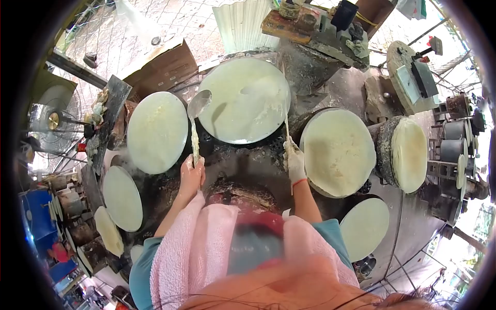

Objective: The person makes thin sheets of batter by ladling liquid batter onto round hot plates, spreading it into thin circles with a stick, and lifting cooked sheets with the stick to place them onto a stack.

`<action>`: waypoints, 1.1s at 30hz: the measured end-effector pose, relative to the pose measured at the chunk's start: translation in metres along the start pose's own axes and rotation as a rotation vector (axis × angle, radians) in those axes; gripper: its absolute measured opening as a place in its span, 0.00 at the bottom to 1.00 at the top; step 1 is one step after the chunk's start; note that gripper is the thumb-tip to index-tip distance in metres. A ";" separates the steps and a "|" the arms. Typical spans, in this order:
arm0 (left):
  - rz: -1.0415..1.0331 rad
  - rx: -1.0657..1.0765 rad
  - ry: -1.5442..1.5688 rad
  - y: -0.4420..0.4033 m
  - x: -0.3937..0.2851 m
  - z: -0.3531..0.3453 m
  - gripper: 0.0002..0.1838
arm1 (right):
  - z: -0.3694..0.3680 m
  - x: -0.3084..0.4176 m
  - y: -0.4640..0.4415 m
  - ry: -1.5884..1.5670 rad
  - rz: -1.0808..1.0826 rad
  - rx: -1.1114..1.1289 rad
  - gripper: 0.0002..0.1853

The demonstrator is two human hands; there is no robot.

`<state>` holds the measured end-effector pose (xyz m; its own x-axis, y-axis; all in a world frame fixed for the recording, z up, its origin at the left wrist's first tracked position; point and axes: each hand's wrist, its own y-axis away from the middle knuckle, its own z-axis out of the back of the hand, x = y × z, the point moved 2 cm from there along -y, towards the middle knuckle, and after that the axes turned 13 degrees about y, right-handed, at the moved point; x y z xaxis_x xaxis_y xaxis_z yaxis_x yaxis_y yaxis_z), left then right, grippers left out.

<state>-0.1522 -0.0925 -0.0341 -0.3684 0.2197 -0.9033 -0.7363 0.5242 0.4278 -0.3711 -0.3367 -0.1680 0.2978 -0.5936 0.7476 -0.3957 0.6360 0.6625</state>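
My left hand (192, 174) is bare and closed round the batter-coated handle of a metal ladle (199, 104). The ladle's bowl is over the left edge of a large round pale griddle disc (243, 98). A whitish glove or coating covers my right hand (294, 163), with a red band at the wrist. It grips a thin stick (287, 126) whose upper part reaches the disc's right edge. Close to my right hand is another round disc (339, 153) with a pale yellowish layer on it. Left of the ladle stands an oval-looking pale disc (157, 133).
More pale discs lie at the lower left (122, 198), lower right (365, 227) and right (409, 155). A cardboard box (163, 70) is at the upper left, beside a fan (53, 121). Cluttered boards (320, 31) stand at the top right.
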 end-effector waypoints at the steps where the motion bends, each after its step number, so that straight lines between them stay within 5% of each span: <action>1: -0.011 -0.003 -0.008 0.002 0.001 0.000 0.08 | 0.002 0.004 0.001 0.063 -0.014 0.047 0.14; 6: -0.035 -0.003 -0.054 -0.014 0.000 -0.005 0.09 | 0.000 0.012 0.013 0.232 -0.082 0.257 0.16; 10: -0.115 0.121 -0.107 -0.087 -0.016 -0.019 0.10 | 0.012 0.022 -0.012 0.344 0.025 0.075 0.18; 13: -0.079 0.292 -0.104 -0.165 -0.024 -0.043 0.08 | -0.007 0.035 0.015 0.379 -0.055 0.230 0.22; 17: 0.076 0.445 -0.043 -0.239 -0.009 -0.072 0.09 | -0.013 0.009 0.053 0.270 0.015 0.072 0.23; 19: 0.131 0.470 -0.066 -0.239 0.000 -0.071 0.10 | -0.018 -0.039 0.043 0.051 0.215 -0.145 0.22; 25: 0.370 0.440 0.035 -0.176 0.004 -0.038 0.09 | -0.133 -0.055 0.072 0.015 -0.186 0.024 0.14; 27: 0.435 0.421 0.185 -0.163 0.006 -0.022 0.09 | -0.130 -0.051 0.073 -0.033 -0.078 0.003 0.20; 29: 0.458 0.394 0.297 -0.160 0.013 -0.008 0.08 | -0.117 -0.097 0.031 -0.140 0.229 -0.200 0.14; 33: 0.686 0.356 0.622 -0.154 0.026 -0.011 0.06 | -0.172 -0.066 0.075 0.037 -0.091 -0.069 0.15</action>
<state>-0.0547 -0.1762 -0.1234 -0.9582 0.1508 -0.2431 -0.0764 0.6842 0.7253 -0.2709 -0.1643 -0.1599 0.3622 -0.6324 0.6847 -0.3055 0.6135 0.7282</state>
